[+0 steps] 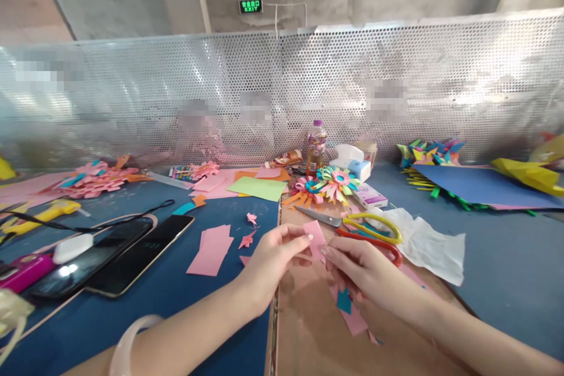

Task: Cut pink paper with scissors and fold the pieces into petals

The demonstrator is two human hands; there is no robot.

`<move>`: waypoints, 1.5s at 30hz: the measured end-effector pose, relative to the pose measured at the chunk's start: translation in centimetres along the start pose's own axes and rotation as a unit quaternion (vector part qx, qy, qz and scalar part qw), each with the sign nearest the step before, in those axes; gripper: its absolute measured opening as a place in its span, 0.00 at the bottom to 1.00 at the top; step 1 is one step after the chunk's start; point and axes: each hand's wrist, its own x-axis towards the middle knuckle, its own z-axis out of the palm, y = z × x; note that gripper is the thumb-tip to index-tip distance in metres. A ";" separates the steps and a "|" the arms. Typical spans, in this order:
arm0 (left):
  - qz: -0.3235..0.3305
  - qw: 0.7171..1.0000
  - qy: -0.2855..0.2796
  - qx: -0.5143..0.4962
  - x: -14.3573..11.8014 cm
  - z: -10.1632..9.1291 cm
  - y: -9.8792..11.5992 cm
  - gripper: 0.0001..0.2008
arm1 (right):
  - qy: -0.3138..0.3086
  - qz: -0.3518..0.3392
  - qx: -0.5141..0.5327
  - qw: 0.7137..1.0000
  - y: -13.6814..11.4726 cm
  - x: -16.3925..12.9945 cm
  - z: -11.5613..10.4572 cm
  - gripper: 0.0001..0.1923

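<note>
A small piece of pink paper (pixel 314 237) is held up between both hands above the brown board (pixel 304 341). My left hand (pixel 275 261) pinches its left side between thumb and fingers. My right hand (pixel 359 264) grips its lower right edge. Just behind my right hand lie scissors (pixel 374 229) with one yellow and one red handle, their blades pointing left. Pink paper scraps (pixel 355 320) and a blue scrap (pixel 344 301) rest below my right hand. Left of my left hand are stacked pink paper rectangles (pixel 211 252) and small pink cut pieces (pixel 247 239).
Two phones (pixel 141 255) and a yellow glue gun (pixel 44 216) lie at left. Paper flowers (pixel 337 182), a bottle (pixel 316 147), a tissue box (pixel 359 167) and coloured sheets (pixel 258 188) stand or lie behind. Crumpled white tissue (pixel 434 247) is at right. A perforated metal panel (pixel 176 82) borders the back.
</note>
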 end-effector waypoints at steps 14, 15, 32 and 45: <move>-0.007 1.000 -0.021 0.017 -0.2 0.3 0.4 0.09 | 0.137 -0.125 -0.175 0.967 0.3 0.3 0.0 0.13; -0.001 0.999 -0.030 0.021 -0.3 0.3 0.4 0.09 | 0.136 -0.144 -0.209 0.958 0.2 0.2 0.0 0.10; 0.104 0.981 -0.058 0.156 -0.5 0.2 0.4 0.11 | 0.153 -0.093 -0.177 0.968 0.1 -0.1 0.7 0.19; 0.045 0.984 -0.055 0.165 0.1 -0.4 1.3 0.13 | 0.083 0.008 0.103 0.991 -0.6 -0.1 0.0 0.20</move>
